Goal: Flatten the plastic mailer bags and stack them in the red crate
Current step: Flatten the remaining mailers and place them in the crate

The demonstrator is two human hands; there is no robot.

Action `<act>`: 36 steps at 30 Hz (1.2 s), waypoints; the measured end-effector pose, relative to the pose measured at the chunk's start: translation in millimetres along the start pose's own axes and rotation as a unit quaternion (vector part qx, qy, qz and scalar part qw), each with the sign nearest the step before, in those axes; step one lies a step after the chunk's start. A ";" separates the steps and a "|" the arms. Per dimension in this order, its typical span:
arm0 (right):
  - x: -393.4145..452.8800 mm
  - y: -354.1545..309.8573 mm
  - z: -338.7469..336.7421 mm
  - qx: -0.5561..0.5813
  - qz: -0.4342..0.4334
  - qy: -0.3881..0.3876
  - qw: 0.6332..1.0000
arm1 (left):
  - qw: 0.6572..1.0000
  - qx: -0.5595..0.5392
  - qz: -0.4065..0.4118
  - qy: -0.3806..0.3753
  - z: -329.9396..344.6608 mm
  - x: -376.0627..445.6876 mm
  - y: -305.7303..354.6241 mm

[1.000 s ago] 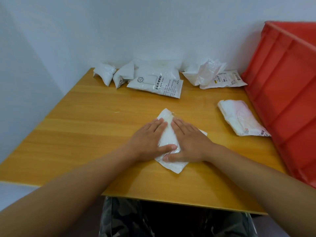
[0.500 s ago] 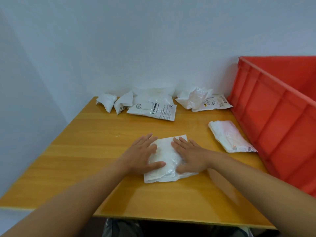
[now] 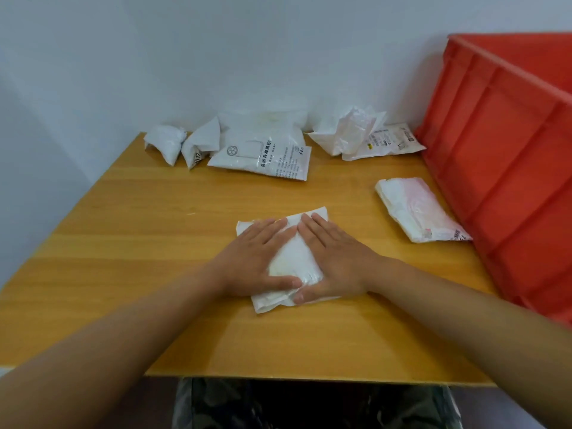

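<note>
The bag lies under my flat, straight fingers, left hand and right hand pressing it to the counter, gripping nothing. Trapped air may puff it back; the crate stands right of my fingers.

A mailer bag lies on the wooden table near its middle, with the left hand flat on its left part and the right hand flat on its right part, fingertips nearly meeting at the far edge. To the right a folded bag lies just beside the crate, which stands at the table's right side. Along the far edge by the wall lie, from left to right, a small crumpled bag, a second crumpled bag, a large printed bag, a crumpled open bag and, partly under it, a labelled bag.
</note>
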State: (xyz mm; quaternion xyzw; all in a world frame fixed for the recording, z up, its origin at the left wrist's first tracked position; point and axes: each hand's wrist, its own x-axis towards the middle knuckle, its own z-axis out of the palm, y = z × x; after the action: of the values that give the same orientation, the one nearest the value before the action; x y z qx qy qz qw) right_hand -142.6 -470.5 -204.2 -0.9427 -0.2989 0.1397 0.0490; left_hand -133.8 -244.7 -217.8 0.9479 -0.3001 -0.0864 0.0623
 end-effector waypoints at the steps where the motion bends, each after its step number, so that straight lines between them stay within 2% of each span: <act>1: 0.3 0.3 1.5 0.000 0.000 -0.002 1.000 | 1.000 0.002 -0.002 -0.001 1.6 0.8 0.1; 10: 3.2 -2.9 0.9 -0.011 0.002 -0.031 0.999 | 1.000 0.004 -0.019 -0.003 3.9 0.8 3.2; 14: 2.6 2.3 -9.4 -0.006 -0.008 -0.061 0.998 | 0.998 -0.011 -0.059 -0.010 -1.4 -3.4 17.2; 17: 3.1 6.9 -24.4 -0.046 -0.020 -0.072 0.996 | 0.996 -0.002 -0.093 -0.008 0.9 -6.0 26.4; 21: -3.2 6.6 -37.7 -0.068 -0.010 -0.027 0.997 | 0.993 0.023 -0.114 -0.008 -14.0 -5.8 31.8; 23: -9.2 4.1 -41.9 -0.065 -0.016 0.005 0.998 | 0.993 0.045 -0.110 0.007 -23.3 -5.4 31.8; 25: -14.1 2.4 -44.7 -0.068 -0.030 0.004 0.997 | 0.993 0.049 -0.106 0.033 -28.2 -7.4 29.3; 27: -16.6 2.8 -48.6 -0.060 -0.019 -0.030 0.998 | 0.993 0.052 -0.086 0.064 -28.3 -9.9 22.3; 30: -16.9 2.5 -51.1 -0.023 0.022 -0.086 0.996 | 0.994 0.038 -0.012 0.100 -23.6 -11.3 13.0; 34: -7.7 -9.2 -32.0 -0.027 0.041 -0.104 0.993 | 0.999 0.013 0.022 0.024 -17.7 -11.8 9.5; 36: -2.8 -9.1 -21.8 -0.017 0.032 -0.086 0.996 | 0.999 0.005 0.024 0.028 -18.6 -9.2 7.9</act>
State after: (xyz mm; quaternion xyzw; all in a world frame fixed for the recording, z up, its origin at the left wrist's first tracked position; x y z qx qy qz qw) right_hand -143.4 -464.8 -181.2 -0.9369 -0.2739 0.2172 0.0027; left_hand -141.9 -244.5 -197.1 0.9430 -0.3209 -0.0566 0.0681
